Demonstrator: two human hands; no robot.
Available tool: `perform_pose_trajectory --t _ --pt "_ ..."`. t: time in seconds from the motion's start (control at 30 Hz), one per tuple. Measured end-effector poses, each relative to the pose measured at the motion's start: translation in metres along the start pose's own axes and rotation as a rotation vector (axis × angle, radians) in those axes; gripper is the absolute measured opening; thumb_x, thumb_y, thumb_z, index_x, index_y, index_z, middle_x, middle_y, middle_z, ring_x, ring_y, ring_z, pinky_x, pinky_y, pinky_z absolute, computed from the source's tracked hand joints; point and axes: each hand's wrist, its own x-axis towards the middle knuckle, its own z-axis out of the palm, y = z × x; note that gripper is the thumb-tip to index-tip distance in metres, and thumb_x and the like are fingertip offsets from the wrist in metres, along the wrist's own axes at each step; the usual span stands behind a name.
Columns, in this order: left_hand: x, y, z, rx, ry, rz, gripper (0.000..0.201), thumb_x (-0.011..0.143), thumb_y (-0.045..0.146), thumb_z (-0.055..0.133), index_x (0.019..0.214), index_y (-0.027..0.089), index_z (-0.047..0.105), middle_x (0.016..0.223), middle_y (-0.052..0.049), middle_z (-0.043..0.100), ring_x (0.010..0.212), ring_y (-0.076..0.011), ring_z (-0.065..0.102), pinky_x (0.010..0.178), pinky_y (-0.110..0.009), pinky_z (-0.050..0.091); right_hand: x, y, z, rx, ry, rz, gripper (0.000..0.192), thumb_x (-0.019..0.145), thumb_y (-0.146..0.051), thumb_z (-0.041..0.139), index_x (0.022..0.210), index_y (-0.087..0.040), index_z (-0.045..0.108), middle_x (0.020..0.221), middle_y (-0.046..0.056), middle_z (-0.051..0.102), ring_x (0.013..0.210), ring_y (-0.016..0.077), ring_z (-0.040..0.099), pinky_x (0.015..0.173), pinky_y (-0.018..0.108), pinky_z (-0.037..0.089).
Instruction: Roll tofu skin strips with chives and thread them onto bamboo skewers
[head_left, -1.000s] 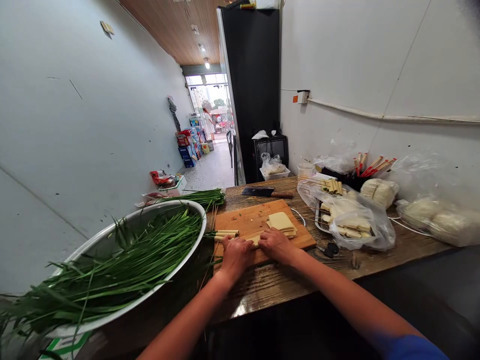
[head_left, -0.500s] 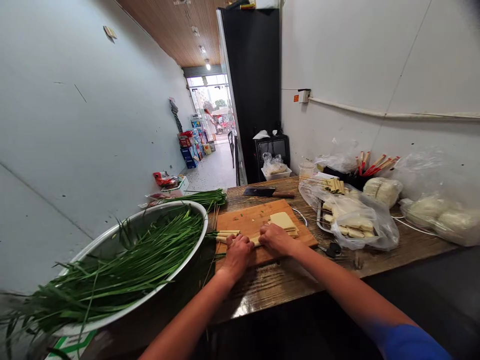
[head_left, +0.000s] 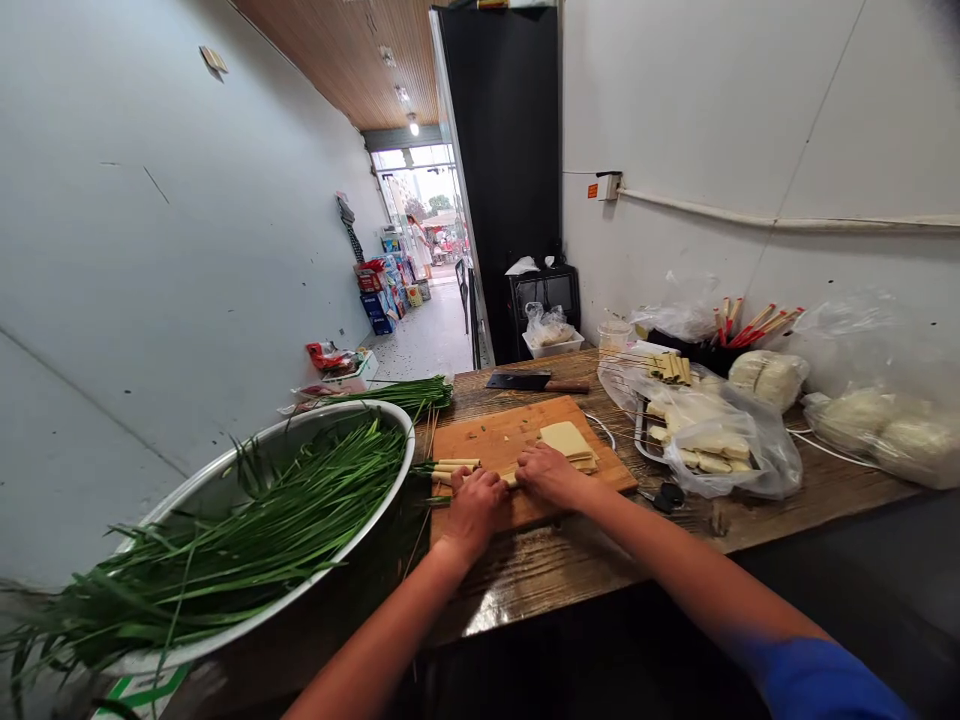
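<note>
Comparing with a second ago, I see little change: my left hand [head_left: 474, 497] and right hand [head_left: 551, 470] stay curled, fingers closed down over a tofu-skin roll [head_left: 510, 479] on the cutting board [head_left: 501, 437], rolling continuing beside finished rolls [head_left: 452, 467].

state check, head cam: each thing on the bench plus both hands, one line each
left hand: closed on tofu-skin roll
right hand: pressing the same roll
tofu-skin sheets: stacked flat on cutting board
finished rolls: lying at board's left edge
cleaver: lying flat, unheld
metal basin: full of chives
</note>
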Motion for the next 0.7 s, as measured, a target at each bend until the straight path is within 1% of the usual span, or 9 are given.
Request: perform_pose_trajectory --t 0.07,0.13,0.23,0.3,0.37,0.47,0.57,0.63,0.7 --pt "0.007 -0.003 -0.002 -0.015 -0.072 -0.027 0.021 0.085 0.020 0.046 0.078 0.019 0.066 0.082 -0.006 0.065 0.087 -0.0208 0.054 0.083 -0.037 0.025 0.004 0.003 -0.003 0.022 -0.055 0.015 0.023 0.087 -0.021 0.047 0.087 -0.012 0.068 0.088 0.012 0.064 0.086 0.0212 0.055 0.075 0.031 0.036" --pt "0.015 -0.005 -0.007 -0.024 -0.125 -0.061 0.024 0.084 0.018 0.046 0.073 0.018 0.067 0.079 -0.007 0.065 0.084 -0.0210 0.055 0.079 -0.037 0.026 0.006 0.006 -0.005 0.047 -0.076 0.027 0.025 0.088 -0.021 0.045 0.091 -0.013 0.068 0.089 0.011 0.065 0.085 0.0205 0.056 0.074 0.030 0.037" --pt "0.026 -0.005 -0.012 -0.025 -0.143 -0.093 0.027 0.083 0.015 0.044 0.069 0.017 0.068 0.080 -0.008 0.066 0.083 -0.0208 0.056 0.077 -0.037 0.026 0.007 0.006 -0.005 0.066 -0.047 0.037 0.026 0.090 -0.020 0.041 0.097 -0.014 0.065 0.092 0.010 0.065 0.086 0.0199 0.056 0.075 0.030 0.038" --pt "0.029 -0.005 -0.011 -0.012 -0.154 -0.094 0.028 0.083 0.014 0.043 0.070 0.017 0.068 0.080 -0.008 0.066 0.081 -0.0204 0.057 0.076 -0.037 0.026 0.007 0.005 -0.003 0.047 -0.028 0.030 0.025 0.089 -0.020 0.042 0.094 -0.013 0.065 0.092 0.010 0.064 0.089 0.0208 0.055 0.077 0.031 0.038" --pt "0.029 -0.006 -0.007 0.008 -0.144 -0.091 0.026 0.084 0.016 0.043 0.074 0.017 0.068 0.078 -0.008 0.066 0.079 -0.0205 0.057 0.076 -0.036 0.027 0.006 0.003 0.000 0.016 -0.024 0.017 0.024 0.088 -0.019 0.043 0.089 -0.011 0.066 0.092 0.012 0.063 0.091 0.0219 0.054 0.079 0.032 0.038" --pt "0.023 -0.008 -0.002 0.050 -0.108 -0.046 0.023 0.086 0.022 0.044 0.080 0.018 0.066 0.078 -0.008 0.066 0.080 -0.0210 0.057 0.079 -0.037 0.027 0.004 0.002 0.005 -0.004 -0.003 0.006 0.024 0.087 -0.020 0.043 0.089 -0.011 0.066 0.094 0.012 0.062 0.092 0.0227 0.053 0.080 0.034 0.038" --pt "0.016 -0.010 -0.002 0.084 -0.089 0.060 0.020 0.087 0.023 0.045 0.084 0.019 0.064 0.083 -0.007 0.065 0.085 -0.0208 0.055 0.083 -0.038 0.027 0.005 0.004 0.009 -0.005 -0.002 -0.007 0.023 0.087 -0.020 0.043 0.089 -0.013 0.065 0.093 0.011 0.061 0.092 0.0224 0.053 0.080 0.035 0.037" --pt "0.013 -0.011 -0.004 0.088 -0.093 0.104 0.019 0.088 0.024 0.046 0.089 0.021 0.064 0.084 -0.006 0.064 0.086 -0.0202 0.053 0.084 -0.038 0.027 0.005 0.003 0.011 -0.015 0.006 -0.005 0.022 0.087 -0.020 0.044 0.088 -0.013 0.065 0.092 0.010 0.061 0.091 0.0225 0.053 0.080 0.036 0.038" --pt "0.012 -0.012 -0.007 0.092 -0.117 0.115 0.019 0.088 0.023 0.045 0.091 0.022 0.064 0.084 -0.005 0.064 0.086 -0.0199 0.053 0.084 -0.037 0.027 0.003 -0.003 0.010 -0.040 0.053 0.016 0.021 0.086 -0.019 0.044 0.089 -0.012 0.064 0.093 0.011 0.061 0.090 0.0227 0.052 0.081 0.036 0.037"
